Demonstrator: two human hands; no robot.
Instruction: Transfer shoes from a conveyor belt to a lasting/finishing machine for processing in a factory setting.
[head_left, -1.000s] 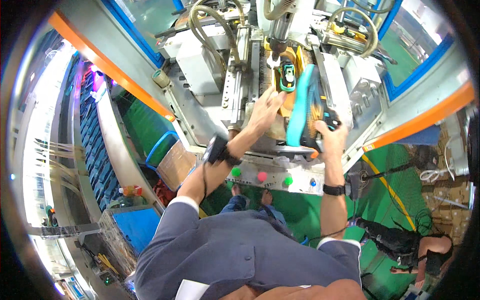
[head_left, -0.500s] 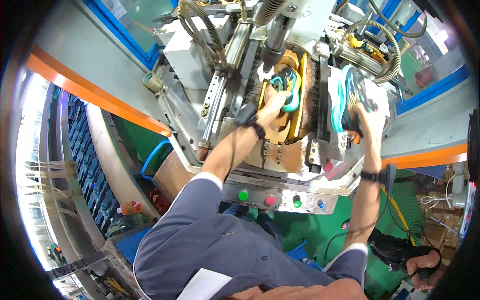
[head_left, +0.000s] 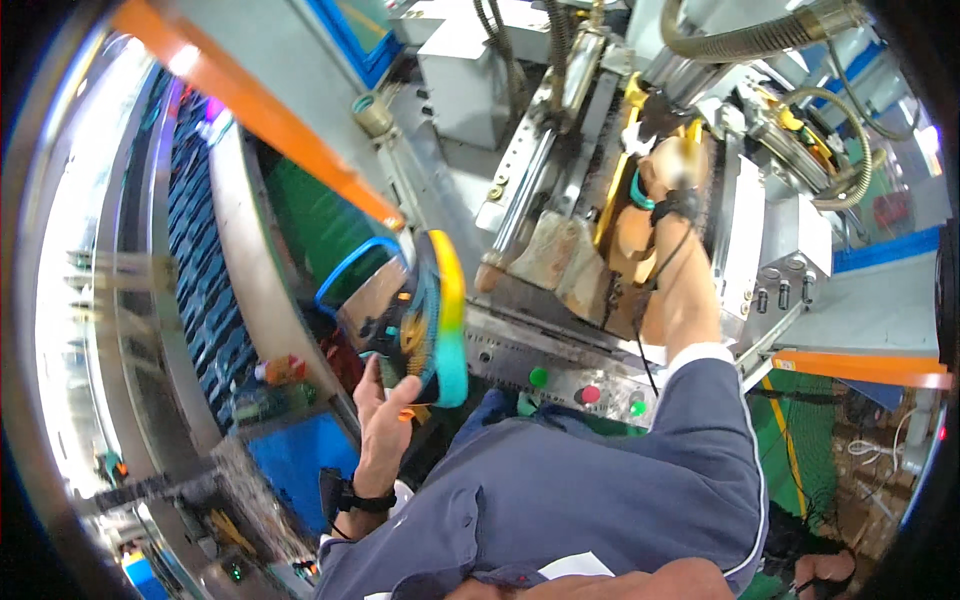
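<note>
Holds a shoe in the left hand, out to the left of the body and well apart from the machine. Grasps it by the lower end, with thumb and fingers on the dark upper and with the palm below it. Keeps it nearly upright, slightly tilted, with the sole to the right, yellow at the top and teal at the bottom. Reaches with the right hand into the machine, over a yellow mould and just beside the dark-tipped cylinder. Covers much of the mould there, leaving in sight a teal rim at the left edge of the hand. Impossible to say, through the blur, whether gripping, pressing or merely touching there. Wears a black band on the left wrist and another on the right. Has between the two arms, along the machine's near edge, a panel with a green button and a red button. Has a blue tray to the lower left of the held shoe, near a blurred bottle
</note>
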